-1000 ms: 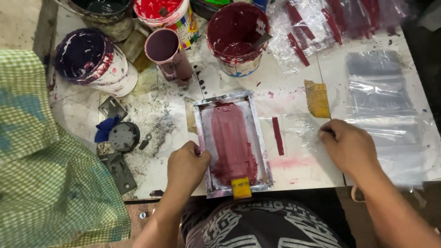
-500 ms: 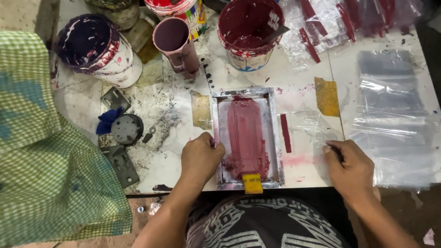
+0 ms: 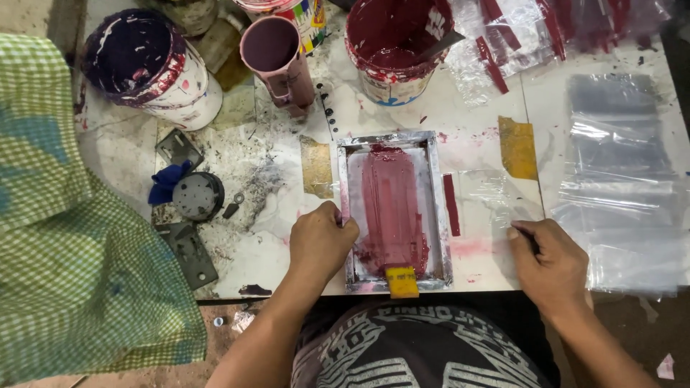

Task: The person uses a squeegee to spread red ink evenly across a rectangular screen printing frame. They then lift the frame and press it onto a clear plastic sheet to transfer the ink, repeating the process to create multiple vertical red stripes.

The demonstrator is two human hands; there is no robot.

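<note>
Head view: left hand point(image 3: 321, 241) is gripping the stiff printing frame point(image 3: 394, 208), near the table's front edge.
Right hand point(image 3: 552, 262), fingers curled, is pinning a limp, slippery plastic sleeve point(image 3: 496, 197); better lifted by an edge.

A big round paint tub point(image 3: 394, 54) stands at the top of the table, white outside with a blue mark on its label and dark red paint inside. To the left is another white tub point(image 3: 154, 68), dark purple inside, and near the top edge is a can with a bright many-coloured label point(image 3: 307, 18), maybe only partly in view. Clear plastic bags point(image 3: 625, 179) lie in a flat pile on the right side, and more see-through bags with red strips point(image 3: 532, 29) lie at the top right.
</note>
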